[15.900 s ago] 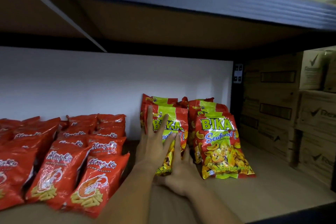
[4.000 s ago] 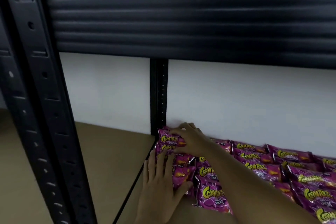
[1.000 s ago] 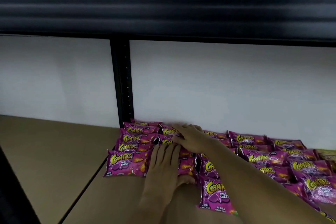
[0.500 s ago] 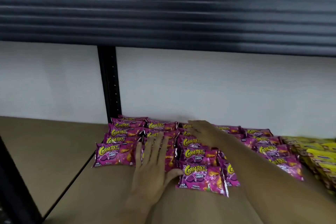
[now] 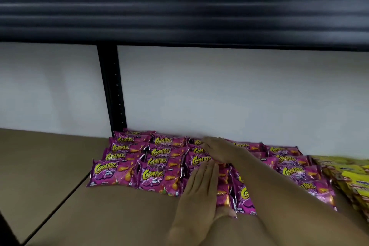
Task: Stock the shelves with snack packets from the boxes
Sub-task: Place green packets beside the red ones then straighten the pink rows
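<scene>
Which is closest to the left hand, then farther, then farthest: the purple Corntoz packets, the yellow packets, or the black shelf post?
From the left hand:
1. Purple Corntoz packets, right under its fingers.
2. Yellow packets, far right.
3. Black shelf post, back left.

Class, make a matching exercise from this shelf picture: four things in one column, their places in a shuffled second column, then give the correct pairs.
Things
1. left hand
2. right hand
3. yellow packets
4. black upright post

Places
A. far right of the shelf
B. against the white wall, left of the packets
C. flat on the front purple packets
D. on packets nearer the wall

Pairs: 1-C, 2-D, 3-A, 4-B
</scene>
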`<state>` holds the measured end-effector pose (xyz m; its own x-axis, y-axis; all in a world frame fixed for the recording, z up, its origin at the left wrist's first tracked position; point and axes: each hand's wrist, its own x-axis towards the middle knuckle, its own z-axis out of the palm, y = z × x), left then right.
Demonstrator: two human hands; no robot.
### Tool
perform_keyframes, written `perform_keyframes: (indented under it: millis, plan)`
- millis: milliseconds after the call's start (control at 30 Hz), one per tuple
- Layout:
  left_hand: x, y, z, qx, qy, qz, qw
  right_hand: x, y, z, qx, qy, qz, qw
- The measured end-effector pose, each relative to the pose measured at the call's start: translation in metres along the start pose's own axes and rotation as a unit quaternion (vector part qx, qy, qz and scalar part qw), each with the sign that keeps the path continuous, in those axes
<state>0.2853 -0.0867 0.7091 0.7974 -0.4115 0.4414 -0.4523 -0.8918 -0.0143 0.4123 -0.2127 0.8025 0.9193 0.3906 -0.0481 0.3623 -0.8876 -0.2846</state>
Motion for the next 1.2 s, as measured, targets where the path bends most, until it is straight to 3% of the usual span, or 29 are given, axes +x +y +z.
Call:
perform_keyframes:
  millis: [400, 667, 1000, 1200]
  plan:
    - [0.022, -0.016, 0.011, 0.006, 0.001, -0.003, 1.0, 0.005, 0.009, -0.005, -0.008, -0.022, -0.013, 1.0]
    - [0.01, -0.011, -0.002, 0.061, 0.027, -0.002, 0.998, -0.019, 0.015, -0.018, 0.088, 0.061, -0.016, 0.994]
    - [-0.015, 0.029, -0.017, 0.061, 0.012, -0.046, 0.997, -0.104, 0.062, -0.053, 0.036, 0.053, 0.025, 0.998]
    - [-0.009, 0.073, -0.016, 0.026, 0.022, -0.024, 0.999, -0.132, 0.079, -0.043, -0.022, 0.048, 0.012, 0.999]
